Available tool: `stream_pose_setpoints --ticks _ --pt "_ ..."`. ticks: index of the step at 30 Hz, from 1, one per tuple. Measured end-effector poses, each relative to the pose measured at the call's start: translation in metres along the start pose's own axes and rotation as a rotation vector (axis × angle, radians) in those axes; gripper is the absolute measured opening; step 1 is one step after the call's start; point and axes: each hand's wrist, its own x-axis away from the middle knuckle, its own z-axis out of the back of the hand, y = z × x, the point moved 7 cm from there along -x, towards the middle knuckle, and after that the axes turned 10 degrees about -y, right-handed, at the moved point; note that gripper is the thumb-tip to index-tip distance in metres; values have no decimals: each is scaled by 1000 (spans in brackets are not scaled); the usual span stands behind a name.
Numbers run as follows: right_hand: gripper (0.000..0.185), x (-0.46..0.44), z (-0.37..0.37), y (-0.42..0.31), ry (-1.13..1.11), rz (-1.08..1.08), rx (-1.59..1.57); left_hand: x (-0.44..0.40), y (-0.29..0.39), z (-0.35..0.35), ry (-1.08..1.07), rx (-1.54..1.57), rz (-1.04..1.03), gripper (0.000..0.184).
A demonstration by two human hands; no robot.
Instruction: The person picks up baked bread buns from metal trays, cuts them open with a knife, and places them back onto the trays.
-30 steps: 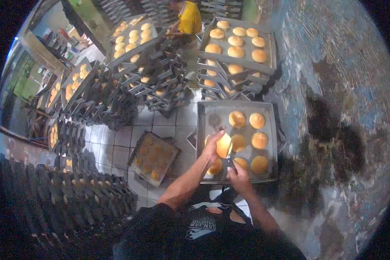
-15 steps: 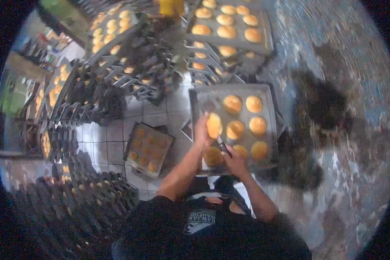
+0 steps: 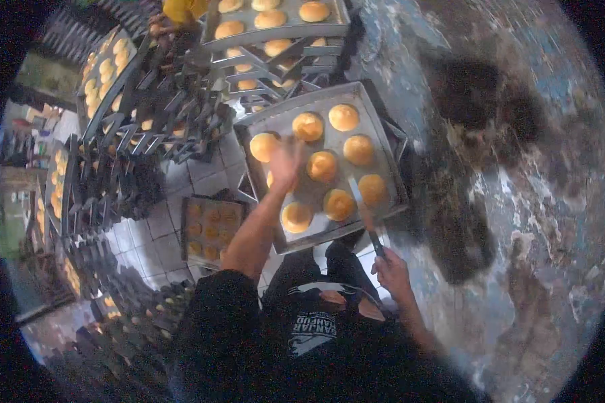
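My right hand [image 3: 391, 272] is closed around the dark handle of a knife [image 3: 357, 195]. Its long blade points away from me, above the near right part of a metal baking tray [image 3: 391, 176]. Several round golden buns stand in rows on that tray. My left hand [image 3: 288, 163] is over the tray's left side, its fingers smeared by motion. Close beside it are the far-left bun [image 3: 263, 146] and a middle bun [image 3: 322, 166]. Another bun [image 3: 271, 180] is partly hidden behind this hand.
Racks of stacked trays with buns [image 3: 275, 33] stand ahead, and more bun trays [image 3: 107, 74] are at the left. A lower tray of buns [image 3: 212, 228] sits near the tiled floor [image 3: 144, 235]. A stained wall [image 3: 517, 168] runs along the right. A person in yellow [image 3: 185, 9] is at the back.
My left hand has let go of the bun, which now sits at the tray's far left. My right hand has drawn the knife back and to the right. The view has turned.
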Motion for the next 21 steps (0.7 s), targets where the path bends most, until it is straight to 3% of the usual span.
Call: stream_pose_setpoints --ticks 1,2,4,7,10,11,12,14,15,16,18,20,21 --pt "25 1 0 10 -12 52 -69 4 7 -27 -143 -144 -39 63" --pt "25 2 3 18 -23 114 -131 9 13 -43 -149 -152 -59 63" --pt "25 4 13 18 -9 153 -105 16 -7 -87 -336 -192 161 66" --pt "24 5 27 24 -10 121 -10 24 0 -99 -446 -216 138 78" --pt "28 -5 38 30 -36 127 -16 58 49 -87 -287 -331 -21 77" --pt "31 -8 41 19 -12 289 -12 61 39 -96 -218 39 -122 77" --pt "35 -6 43 6 11 447 -6 66 46 -93 -207 35 -128 77" --pt "37 4 48 -28 -6 383 0 79 39 -88 -230 575 315 77" --pt "40 6 51 -38 -24 303 5 89 78 -65 -263 805 209 75" --pt "40 0 52 -41 -43 324 16 89 83 -58 -232 805 203 75" --pt "40 -5 48 -59 -106 406 -49 86 104 -43 -208 1439 28 68" --pt "41 2 40 -88 -164 454 -74 95 116 -21 -167 1557 35 61" --pt "41 6 35 -99 -175 471 -45 98 126 -11 -103 1820 54 57"
